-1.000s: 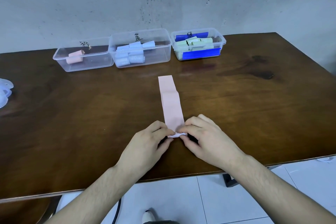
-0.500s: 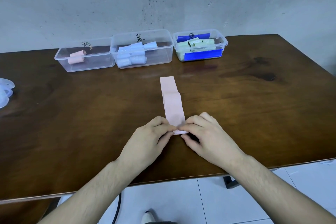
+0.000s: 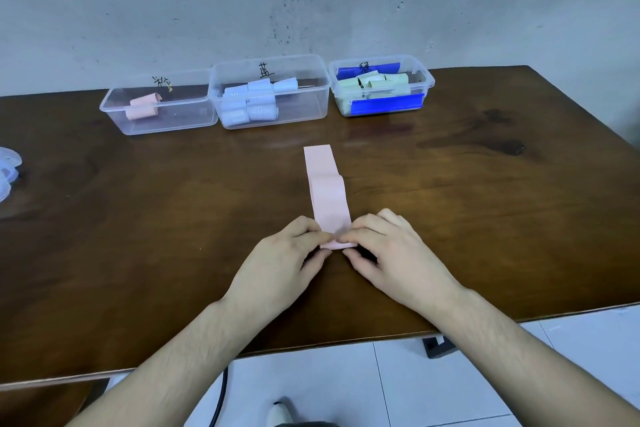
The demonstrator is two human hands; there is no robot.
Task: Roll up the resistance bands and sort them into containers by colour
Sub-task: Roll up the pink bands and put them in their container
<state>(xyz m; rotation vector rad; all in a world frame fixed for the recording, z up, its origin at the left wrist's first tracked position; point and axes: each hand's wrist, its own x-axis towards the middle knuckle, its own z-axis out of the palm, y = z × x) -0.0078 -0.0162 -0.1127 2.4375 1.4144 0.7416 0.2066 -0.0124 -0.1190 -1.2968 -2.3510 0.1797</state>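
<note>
Both hands work at the near end of a pink band [image 3: 327, 191] that lies flat on the desk [image 3: 485, 218]. The left hand [image 3: 280, 267] and the right hand [image 3: 391, 253] sit side by side, fingertips almost meeting over the band's near edge. Each hand has its fingers curled and pinches a small rolled portion of the band between thumb and fingers. The roll is short; most of the band is unrolled and extends straight away from the hands, with a raised wrinkle about halfway along.

Beyond the far end of the band, three clear tubs stand in a row against the wall, touching or nearly touching one another.
- The left tub [image 3: 162, 121], far ahead and to the left of the left hand, holds two pink rolls [image 3: 142, 107].
- The middle tub [image 3: 270, 114], ahead of the hands, holds pale blue rolls [image 3: 249, 104].
- The right tub [image 3: 381, 104], ahead and slightly right of the right hand, holds green rolls [image 3: 377, 81] and blue strips [image 3: 384, 106].

Each tub carries a handwritten mark on its back wall. A pale translucent object [image 3: 7, 170] lies far to the left of the left hand, cut off by the frame edge.
</note>
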